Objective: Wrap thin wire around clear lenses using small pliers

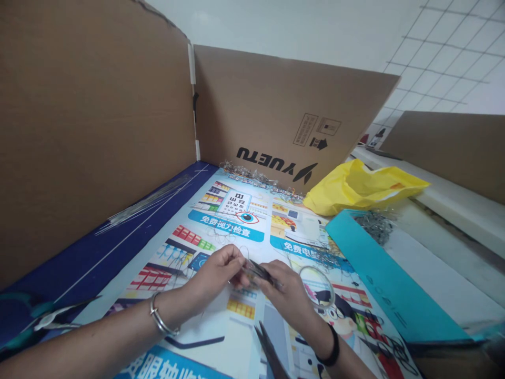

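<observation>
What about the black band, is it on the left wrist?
No, the black band circles the right wrist, while the left wrist wears a metal bangle.

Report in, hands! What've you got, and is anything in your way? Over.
Left hand pinching thin wire. Right hand gripping dark metal tool, pointed toward left hand. Open pointed blades nearby, not blocking.

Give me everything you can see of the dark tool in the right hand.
The dark tool is small and slim, narrowing toward its front, and looks like metal, though blur hides finer detail. It lies slantwise in the right hand, held above the printed sheet, its front end pointing toward the fingertips of the left hand. The right fingers hide part of it. I cannot tell whether the left fingers touch it.
</observation>
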### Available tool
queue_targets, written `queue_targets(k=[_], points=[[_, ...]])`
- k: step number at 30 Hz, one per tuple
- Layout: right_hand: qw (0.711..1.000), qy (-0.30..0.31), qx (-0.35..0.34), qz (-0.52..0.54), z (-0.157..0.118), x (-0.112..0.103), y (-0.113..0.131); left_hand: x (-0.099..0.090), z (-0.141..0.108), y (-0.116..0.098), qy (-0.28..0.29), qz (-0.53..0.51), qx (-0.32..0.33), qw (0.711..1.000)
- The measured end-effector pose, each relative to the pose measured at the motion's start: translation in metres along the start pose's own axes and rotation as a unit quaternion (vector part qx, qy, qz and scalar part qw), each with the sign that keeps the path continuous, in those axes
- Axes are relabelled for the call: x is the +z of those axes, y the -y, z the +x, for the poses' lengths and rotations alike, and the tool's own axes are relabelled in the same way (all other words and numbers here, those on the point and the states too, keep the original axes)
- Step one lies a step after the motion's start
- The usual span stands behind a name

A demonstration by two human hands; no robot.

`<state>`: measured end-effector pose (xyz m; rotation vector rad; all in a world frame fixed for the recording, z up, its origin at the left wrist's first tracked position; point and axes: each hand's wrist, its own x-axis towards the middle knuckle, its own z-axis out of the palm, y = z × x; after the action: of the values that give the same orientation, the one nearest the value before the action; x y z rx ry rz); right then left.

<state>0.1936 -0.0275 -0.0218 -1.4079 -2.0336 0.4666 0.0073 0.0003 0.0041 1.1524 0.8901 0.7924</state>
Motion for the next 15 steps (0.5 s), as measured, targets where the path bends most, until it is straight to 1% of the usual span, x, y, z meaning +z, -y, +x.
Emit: queue_targets(k=[4,7,10,12,15], points=[[0.998,-0.034,-0.008,-0.058,-0.001,0.003,-0.003,0.0,0.001,0.001,-0.006,0.01,0.016,1.0],[0.996,-0.048,-0.014,-0.075,0.0,0.002,-0.006,0.0,0.0,0.001,-0.007,0.007,0.017,1.0],[0.993,-0.074,-0.038,-0.084,0.0,0.001,-0.009,0.001,0.0,0.001,-0.007,0.007,0.013,1.0],[0.991,-0.078,-0.05,-0.097,0.0,0.002,-0.011,0.001,0.0,0.001,-0.008,0.007,0.015,1.0],[0.989,-0.066,-0.055,-0.123,-0.001,0.004,-0.014,0.001,0.0,-0.001,-0.013,0.01,0.024,1.0]])
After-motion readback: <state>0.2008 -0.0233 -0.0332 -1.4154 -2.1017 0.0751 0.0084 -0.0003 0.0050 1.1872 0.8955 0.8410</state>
